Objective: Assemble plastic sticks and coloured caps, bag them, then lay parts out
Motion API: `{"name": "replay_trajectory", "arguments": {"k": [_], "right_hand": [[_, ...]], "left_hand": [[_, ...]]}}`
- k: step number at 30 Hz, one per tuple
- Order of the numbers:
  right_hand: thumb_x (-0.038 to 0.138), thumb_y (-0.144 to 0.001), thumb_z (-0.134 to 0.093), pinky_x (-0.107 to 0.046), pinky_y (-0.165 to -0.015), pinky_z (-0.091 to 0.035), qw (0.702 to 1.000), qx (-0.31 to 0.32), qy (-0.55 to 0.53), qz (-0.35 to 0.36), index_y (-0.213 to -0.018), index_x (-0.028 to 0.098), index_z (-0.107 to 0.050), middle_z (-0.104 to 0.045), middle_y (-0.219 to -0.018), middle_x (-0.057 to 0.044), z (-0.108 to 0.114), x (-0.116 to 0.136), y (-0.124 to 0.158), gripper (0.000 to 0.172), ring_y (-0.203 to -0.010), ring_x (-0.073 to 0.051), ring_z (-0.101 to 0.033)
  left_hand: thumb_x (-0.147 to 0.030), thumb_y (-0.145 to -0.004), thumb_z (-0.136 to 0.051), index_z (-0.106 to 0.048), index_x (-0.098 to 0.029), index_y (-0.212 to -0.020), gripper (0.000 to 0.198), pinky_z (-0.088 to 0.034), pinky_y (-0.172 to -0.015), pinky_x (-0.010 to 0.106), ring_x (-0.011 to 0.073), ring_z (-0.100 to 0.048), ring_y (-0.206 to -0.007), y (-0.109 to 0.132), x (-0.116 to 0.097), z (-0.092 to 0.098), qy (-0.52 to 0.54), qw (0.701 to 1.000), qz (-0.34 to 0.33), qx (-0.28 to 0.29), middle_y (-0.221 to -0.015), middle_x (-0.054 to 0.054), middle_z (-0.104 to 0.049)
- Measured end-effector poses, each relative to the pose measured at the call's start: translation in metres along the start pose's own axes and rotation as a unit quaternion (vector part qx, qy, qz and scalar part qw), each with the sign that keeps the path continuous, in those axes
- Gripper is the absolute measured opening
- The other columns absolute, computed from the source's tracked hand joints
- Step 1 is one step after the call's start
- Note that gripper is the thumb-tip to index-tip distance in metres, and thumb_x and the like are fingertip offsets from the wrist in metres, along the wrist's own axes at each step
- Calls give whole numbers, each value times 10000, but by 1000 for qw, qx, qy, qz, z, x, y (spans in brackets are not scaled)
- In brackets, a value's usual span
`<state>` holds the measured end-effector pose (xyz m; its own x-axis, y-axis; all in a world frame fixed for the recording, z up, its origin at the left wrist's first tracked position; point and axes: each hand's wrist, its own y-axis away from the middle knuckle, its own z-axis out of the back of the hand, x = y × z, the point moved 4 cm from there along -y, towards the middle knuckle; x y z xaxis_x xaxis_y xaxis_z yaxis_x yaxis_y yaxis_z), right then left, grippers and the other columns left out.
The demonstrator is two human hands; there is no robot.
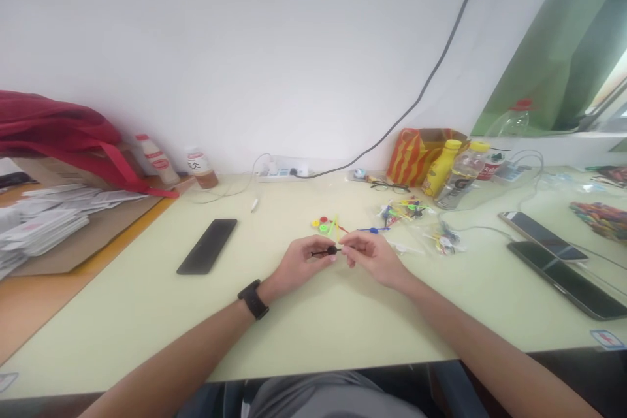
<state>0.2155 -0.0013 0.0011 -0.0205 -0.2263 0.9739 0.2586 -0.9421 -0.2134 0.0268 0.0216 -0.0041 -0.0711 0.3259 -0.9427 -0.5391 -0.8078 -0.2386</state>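
Over the pale yellow table (313,320), my left hand (298,264) pinches a small black piece with a round head and a thin rod (329,251). My right hand (369,255) meets it from the right, with its fingers closed on the other end of the same piece. A black watch (253,299) sits on my left wrist. Just beyond my hands lie small coloured plastic parts (326,225): red, yellow and green discs, thin sticks, and a blue stick (374,230).
A black phone (208,245) lies to the left. Clear bags of coloured parts (416,212) sit behind right, then bottles (441,170) and an orange bag (414,155). Two phones (553,245) and cables lie at right. Stacked papers (44,225) and a red bag (53,130) are left.
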Motion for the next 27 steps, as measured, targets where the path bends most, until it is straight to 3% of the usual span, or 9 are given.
{"name": "replay_trajectory", "arguments": {"k": [8,14,18,27], "right_hand": [[393,-951,-649,-294,-621,-486,993,22,113,34,-952,183,-708,-661,-758,-18,1,-4,-1,218,-634,-150,-579],[295,-961,-614,-284,-649,-461,983,36,171,61,-916,192,-703,-687,-832,-39,2,1,0,143,-750,-175,-605],[275,-974,-588,-275,-621,-429,977,39,197,69,-922,203,-684,-645,-790,-17,2,2,3,131,-710,-163,-564],[367,-998,-596,-276,-611,-394,987,40,149,43,-906,195,-623,-571,-747,7,0,-1,1,197,-677,-145,-505]], "left_hand": [[-364,-938,-739,-733,-170,-1126,270,-594,-947,387,236,-730,-1007,3,0,2,-27,999,-15,-31,-1085,93,-775],[-342,-936,-745,-730,-195,-1143,255,-588,-934,371,223,-724,-993,6,-5,2,-99,993,-57,-41,-1097,82,-762],[-307,-953,-725,-733,-216,-1127,197,-586,-892,343,206,-721,-976,8,-11,2,-158,981,-98,-46,-1073,62,-763],[-214,-970,-692,-713,-236,-1140,173,-565,-926,326,191,-723,-1016,9,-17,2,-219,960,-167,-41,-1097,41,-766]]}}
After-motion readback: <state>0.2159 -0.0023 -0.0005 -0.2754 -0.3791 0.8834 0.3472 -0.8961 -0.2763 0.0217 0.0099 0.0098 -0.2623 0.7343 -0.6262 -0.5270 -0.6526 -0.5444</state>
